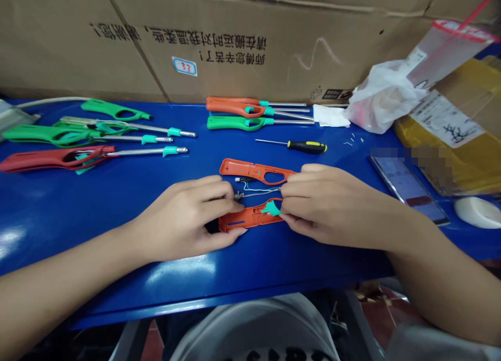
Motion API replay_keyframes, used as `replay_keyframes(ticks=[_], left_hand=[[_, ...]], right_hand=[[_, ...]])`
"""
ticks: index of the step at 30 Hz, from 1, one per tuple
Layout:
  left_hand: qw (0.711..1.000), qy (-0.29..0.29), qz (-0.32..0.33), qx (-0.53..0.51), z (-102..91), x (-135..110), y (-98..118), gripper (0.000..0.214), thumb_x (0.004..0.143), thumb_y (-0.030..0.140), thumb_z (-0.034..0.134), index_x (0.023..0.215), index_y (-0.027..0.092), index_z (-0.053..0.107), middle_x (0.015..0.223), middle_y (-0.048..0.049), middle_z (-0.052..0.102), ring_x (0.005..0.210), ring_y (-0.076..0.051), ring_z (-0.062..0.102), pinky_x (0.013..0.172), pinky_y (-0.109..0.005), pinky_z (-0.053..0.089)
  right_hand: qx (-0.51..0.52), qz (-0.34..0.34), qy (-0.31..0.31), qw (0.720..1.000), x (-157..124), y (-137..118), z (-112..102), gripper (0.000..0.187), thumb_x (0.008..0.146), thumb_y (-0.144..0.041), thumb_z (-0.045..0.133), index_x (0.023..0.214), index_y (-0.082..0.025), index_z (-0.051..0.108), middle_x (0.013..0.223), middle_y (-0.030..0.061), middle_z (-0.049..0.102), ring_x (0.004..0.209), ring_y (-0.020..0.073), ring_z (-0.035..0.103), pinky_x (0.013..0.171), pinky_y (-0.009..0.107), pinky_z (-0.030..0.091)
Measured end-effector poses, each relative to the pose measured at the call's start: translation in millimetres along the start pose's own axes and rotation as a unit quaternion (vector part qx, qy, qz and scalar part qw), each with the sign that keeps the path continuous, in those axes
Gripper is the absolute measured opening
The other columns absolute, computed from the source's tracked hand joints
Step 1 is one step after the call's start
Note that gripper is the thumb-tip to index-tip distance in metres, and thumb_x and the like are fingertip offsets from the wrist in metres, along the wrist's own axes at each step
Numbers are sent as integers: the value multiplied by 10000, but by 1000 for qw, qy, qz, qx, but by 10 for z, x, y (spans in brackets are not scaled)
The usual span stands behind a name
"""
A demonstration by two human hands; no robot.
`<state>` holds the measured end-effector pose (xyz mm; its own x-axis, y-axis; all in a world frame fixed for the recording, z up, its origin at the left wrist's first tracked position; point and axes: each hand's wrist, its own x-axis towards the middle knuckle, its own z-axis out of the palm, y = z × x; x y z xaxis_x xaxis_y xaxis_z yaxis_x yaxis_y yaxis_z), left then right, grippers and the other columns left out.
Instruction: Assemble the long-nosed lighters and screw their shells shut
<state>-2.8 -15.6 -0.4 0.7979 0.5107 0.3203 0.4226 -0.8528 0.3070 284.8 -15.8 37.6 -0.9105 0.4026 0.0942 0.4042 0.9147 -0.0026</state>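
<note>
An orange lighter shell half (250, 217) lies on the blue table (117, 204) between my hands. My left hand (188, 217) grips its left end, fingers curled round it. My right hand (317, 202) pinches a small teal trigger piece (271, 208) at the shell's right end. Thin wires and a small metal part (254, 191) run between the hands. The other orange shell half (254, 169) lies just behind, untouched.
Several assembled long lighters, green (50, 135), red (50, 158) and orange (238, 107), lie at the left and back. A black-and-yellow screwdriver (301, 145) lies behind the shells. A phone (407, 186), tape roll (477, 211) and plastic bags (383, 97) sit at the right, cardboard boxes (235, 37) behind.
</note>
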Motion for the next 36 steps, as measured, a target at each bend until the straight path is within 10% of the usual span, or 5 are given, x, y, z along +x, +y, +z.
replay_keyframes(ticks=[36], left_hand=[[1000,4,-3,0,20,11,21,139,964,283,706,1003,151,723,910,-41,680,817,-187,625,731,-313,499]], right_hand=[[34,25,-85,996,35,-62,-29,279,999,-138,543,816,-178,749,791,27,717,715,205,581,727,372,293]])
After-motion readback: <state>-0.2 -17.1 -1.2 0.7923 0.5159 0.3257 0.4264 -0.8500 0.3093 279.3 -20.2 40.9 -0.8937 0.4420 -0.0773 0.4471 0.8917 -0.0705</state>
